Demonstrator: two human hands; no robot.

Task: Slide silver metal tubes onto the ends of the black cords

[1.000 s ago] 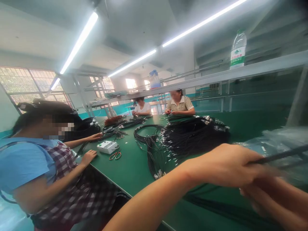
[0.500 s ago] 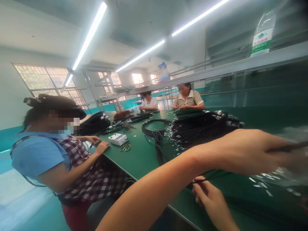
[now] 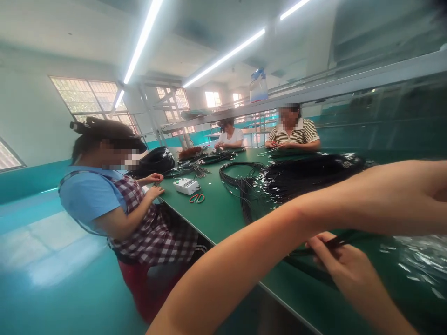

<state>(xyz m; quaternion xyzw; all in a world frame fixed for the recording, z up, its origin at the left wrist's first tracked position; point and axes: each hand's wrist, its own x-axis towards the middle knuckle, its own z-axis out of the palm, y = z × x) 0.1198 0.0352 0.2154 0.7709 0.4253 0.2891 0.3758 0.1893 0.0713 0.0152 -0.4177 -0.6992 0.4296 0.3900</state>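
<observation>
Your right hand [image 3: 349,265]: thumb and fingers closed on black strands [image 3: 335,241]. Your left hand [image 3: 415,197]: stretched across to the right, fingertips cut off by the frame (grip unreadable). Green table [image 3: 209,216]: below both. Black cable pile [image 3: 310,172]: beyond your left forearm. White box [image 3: 187,186], red-handled tool [image 3: 197,198]: just beside each other, near a co-worker in a checked apron [image 3: 150,232]. Silvery pieces [image 3: 421,263]: right side, blurred.

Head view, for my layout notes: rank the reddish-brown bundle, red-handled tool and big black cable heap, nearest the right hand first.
1. Big black cable heap, beyond the right hand.
2. Red-handled tool, left of centre.
3. Reddish-brown bundle, left, farther back.
</observation>
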